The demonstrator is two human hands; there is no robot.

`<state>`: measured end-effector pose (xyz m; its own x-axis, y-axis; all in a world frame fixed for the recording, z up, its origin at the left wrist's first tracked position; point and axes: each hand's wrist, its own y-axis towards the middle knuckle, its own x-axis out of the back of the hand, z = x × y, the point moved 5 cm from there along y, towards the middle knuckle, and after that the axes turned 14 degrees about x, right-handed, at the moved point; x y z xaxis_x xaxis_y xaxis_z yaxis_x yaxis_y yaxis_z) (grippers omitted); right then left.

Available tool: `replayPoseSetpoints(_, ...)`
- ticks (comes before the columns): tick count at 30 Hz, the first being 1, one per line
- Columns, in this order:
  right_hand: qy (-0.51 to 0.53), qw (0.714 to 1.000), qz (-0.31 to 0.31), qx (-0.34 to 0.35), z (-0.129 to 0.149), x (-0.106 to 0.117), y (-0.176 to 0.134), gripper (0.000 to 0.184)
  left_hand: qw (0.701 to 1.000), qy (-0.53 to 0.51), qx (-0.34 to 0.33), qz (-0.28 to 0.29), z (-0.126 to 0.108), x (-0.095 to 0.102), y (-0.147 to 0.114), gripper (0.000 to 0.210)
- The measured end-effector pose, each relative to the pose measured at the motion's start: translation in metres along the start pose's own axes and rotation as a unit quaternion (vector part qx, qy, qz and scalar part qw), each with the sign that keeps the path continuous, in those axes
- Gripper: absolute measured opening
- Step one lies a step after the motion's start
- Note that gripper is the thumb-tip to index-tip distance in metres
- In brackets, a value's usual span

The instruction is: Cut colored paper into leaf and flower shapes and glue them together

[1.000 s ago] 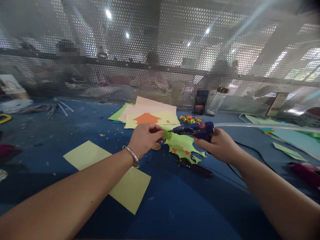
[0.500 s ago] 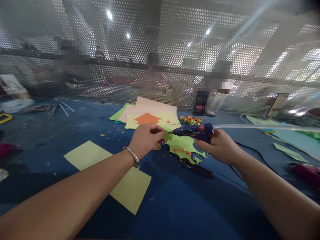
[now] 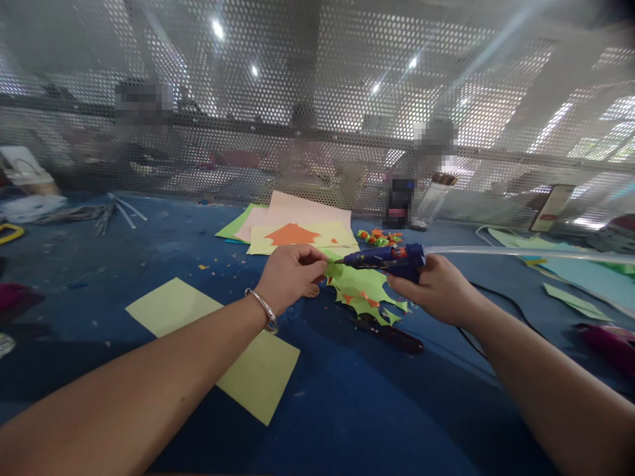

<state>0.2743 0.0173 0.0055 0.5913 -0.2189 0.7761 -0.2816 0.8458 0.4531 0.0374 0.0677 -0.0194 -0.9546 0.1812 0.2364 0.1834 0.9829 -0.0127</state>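
Observation:
My right hand (image 3: 439, 287) is wrapped around a dark blue hot glue gun (image 3: 381, 258) with a long clear glue stick (image 3: 496, 251) coming out of its back. The gun's nozzle points left and meets a small green paper piece (image 3: 334, 268), pinched between the thumb and fingers of my left hand (image 3: 292, 277). Just below and to the right lie spiky green paper cutouts (image 3: 364, 287) with orange bits among them. A dark-handled tool (image 3: 397, 336), partly under the cutouts, rests on the blue table.
Pale yellow sheets (image 3: 260, 377) lie beneath my left forearm. Behind my hands is a stack of coloured paper (image 3: 307, 211) with an orange cutout (image 3: 292, 234); small curled paper pieces (image 3: 380, 238) sit beside it. A perforated metal screen (image 3: 327, 86) rises at the back, with people beyond.
The glue gun and my right hand have shifted very slightly to the right. My left hand keeps its pinch on the green paper piece.

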Motion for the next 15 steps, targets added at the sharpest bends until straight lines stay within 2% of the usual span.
replayPoseSetpoints(15,-0.003,0.999,-0.006,0.032,0.0035,0.0,0.0004,0.034,1.0,-0.004,0.001,0.005,0.0005,-0.0012,-0.0003,0.012)
